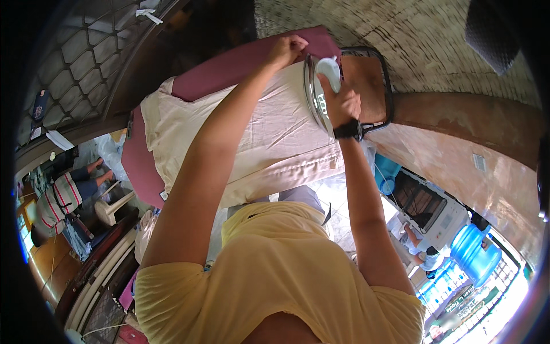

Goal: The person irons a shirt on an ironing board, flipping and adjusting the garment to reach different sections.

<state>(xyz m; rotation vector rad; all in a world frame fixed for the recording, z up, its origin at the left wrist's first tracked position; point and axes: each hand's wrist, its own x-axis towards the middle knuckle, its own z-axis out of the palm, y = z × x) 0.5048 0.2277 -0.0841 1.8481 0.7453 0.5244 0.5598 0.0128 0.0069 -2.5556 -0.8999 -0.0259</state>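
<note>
A cream cloth garment [275, 126] with creases and a seamed hem lies spread over a maroon-covered ironing board [212, 71]. At the board's right end, my right hand [342, 106] is wrapped round a clothes iron [327, 71] with a pale top and a shiny silver rim. The iron is tilted, its silver edge toward the cloth. A dark watch sits on the right wrist. My left hand [288, 50] is over the far edge of the garment, its fingers curled in; whatever they may pinch is hidden.
A black-framed rest [387, 86] juts from the board's right end, beside a wall. A metal lattice [63, 74] stands at the far left. One person in a striped top [60, 198] is at the left, near a beige stool [112, 207]. Another person [427, 252] and a blue water jug [474, 252] are at the right.
</note>
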